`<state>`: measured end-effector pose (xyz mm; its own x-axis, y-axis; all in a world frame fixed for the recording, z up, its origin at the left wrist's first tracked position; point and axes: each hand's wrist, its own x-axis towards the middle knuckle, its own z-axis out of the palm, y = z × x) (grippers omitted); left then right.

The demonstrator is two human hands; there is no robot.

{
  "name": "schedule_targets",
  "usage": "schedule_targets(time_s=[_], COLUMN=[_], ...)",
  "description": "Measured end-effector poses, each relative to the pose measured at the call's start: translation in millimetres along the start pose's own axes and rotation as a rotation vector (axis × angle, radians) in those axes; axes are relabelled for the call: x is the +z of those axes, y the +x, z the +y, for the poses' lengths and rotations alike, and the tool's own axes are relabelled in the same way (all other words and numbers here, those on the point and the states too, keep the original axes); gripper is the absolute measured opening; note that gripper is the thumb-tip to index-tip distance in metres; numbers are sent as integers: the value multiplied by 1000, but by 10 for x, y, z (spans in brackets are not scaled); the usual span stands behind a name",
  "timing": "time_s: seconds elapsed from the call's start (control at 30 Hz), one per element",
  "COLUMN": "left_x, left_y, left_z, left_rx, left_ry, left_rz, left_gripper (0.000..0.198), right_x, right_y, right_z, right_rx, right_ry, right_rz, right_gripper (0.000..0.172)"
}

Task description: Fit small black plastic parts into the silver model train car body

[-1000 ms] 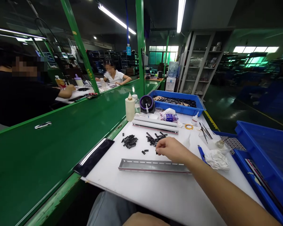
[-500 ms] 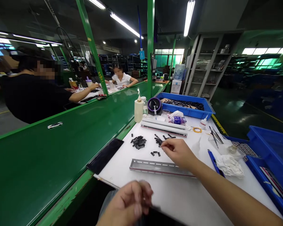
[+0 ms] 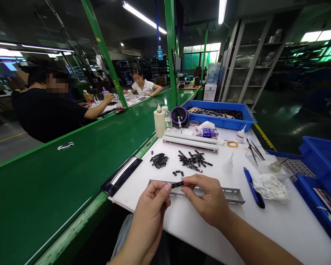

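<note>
Between my two hands is a small black strip (image 3: 177, 184), pinched at its left end by my left hand (image 3: 154, 204) and at its right end by my right hand (image 3: 206, 197). Both hands are closed on it, above a grey metal channel (image 3: 231, 195) with slots that lies on the white table and is partly hidden by them. Beyond the channel lie a pile of short black pieces (image 3: 159, 161), a looser heap of longer black strips (image 3: 194, 160) and a few separate black pieces (image 3: 178, 172).
Behind the heaps stand pale train-like shells (image 3: 190, 142), a cream bottle (image 3: 159, 123) and a blue bin (image 3: 217, 117) of black parts. To the right are a blue cutter knife (image 3: 253, 187), white cloth (image 3: 271, 187) and tweezers (image 3: 252, 151). Two people sit across the green conveyor (image 3: 79, 176).
My right hand has drawn back from the black strip heap toward me. My left hand has risen and moved forward to meet it, and both now grip one black strip.
</note>
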<state>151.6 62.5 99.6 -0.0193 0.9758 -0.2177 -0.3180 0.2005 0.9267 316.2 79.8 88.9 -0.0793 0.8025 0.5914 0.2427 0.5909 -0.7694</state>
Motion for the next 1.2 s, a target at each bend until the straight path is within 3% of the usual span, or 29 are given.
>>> schedule_targets(time_s=[0.1,0.23,0.37,0.47,0.53,0.7,0.77,0.87,0.93,1.07,1.2], left_x=[-24,-91,-111,-84,-56,51,100,151,164,195,291], left_y=[29,18,-13,-40,-65,-129,-107,45,213,532,646], left_z=[35,131,192,212,221,253,270,294,304,306,301], left_rx=[41,78,158,253,352,613,661,584,464,341,354], left_ry=[160,529,777,827,813,761,779,846,838,779,938], left_rz=[-22,-215,-234,-246,-283,-505,-502,-339,-302,-384,-440], left_gripper=[32,30,26,18,14,12,13,11,12,20,25], right_x=[-1,-5,-27,-61,-78,-108,-157,-256,-289,-240,-209], right_y=[6,28,48,59,66,86,118,191,230,251,245], right_z=[0,-22,-34,-4,33,94,98,117,149,238,320], right_rx=[108,331,328,368,452,685,677,647,702,831,769], right_ry=[91,409,493,541,699,1049,1080,963,870,877,832], right_rz=[3,-113,-171,-218,-283,-431,-416,-258,-134,-56,-66], right_gripper=[13,10,7,12,16,24,24,21,22,28,26])
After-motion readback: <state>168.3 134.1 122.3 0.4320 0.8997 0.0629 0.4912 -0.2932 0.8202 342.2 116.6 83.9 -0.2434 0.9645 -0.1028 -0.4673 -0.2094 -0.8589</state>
